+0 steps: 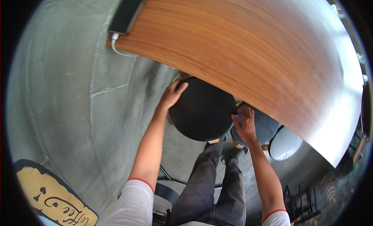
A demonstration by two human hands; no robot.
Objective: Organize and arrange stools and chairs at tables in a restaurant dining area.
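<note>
A round stool with a black seat (202,109) stands before me, its far edge partly under the wooden tabletop (233,36). My left hand (172,96) holds the seat's left rim, thumb on top and fingers partly hidden over the edge. Close to the right rim is my right hand (246,124), its fingers apart and curved. Whether a fingertip touches the seat there, I cannot tell. Light wooden parts of the stool show beneath the seat.
Further stools with a dark seat (265,121) and a shiny seat (285,144) stand to the right. On the table's left corner lies a phone (128,13) with a white cable (115,46). A grey wall (64,89) bounds the left. Black furniture (303,199) is at lower right.
</note>
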